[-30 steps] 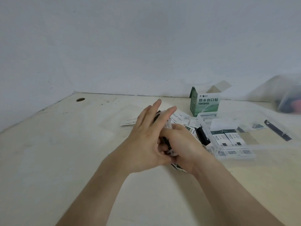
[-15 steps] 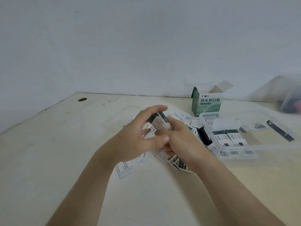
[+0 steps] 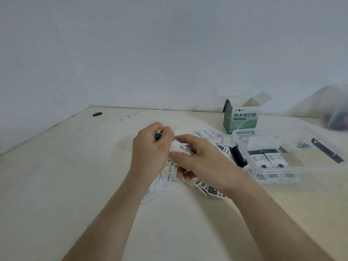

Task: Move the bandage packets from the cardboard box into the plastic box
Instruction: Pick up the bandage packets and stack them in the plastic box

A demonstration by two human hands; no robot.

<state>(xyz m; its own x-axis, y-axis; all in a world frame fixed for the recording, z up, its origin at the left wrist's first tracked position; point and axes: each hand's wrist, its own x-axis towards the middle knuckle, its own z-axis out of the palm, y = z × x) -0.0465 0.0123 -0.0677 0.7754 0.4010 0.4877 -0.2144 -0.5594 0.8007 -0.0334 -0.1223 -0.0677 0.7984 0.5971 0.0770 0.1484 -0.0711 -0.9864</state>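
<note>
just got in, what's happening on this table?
A person is gathering bandage packets between the left hand and the right hand into a small stack. More loose packets lie on the table under the hands. The green cardboard box stands open behind, and the clear plastic box on the right already holds a few packets.

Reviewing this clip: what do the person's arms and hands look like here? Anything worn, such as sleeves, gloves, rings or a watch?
Both forearms are bare right to the bottom of the frame; no sleeve shows. The left hand and right hand wear no gloves, and no ring, watch or wristband is visible on either. Nails look short and unpainted where they show. No markings or bandages appear on the arms.
</note>
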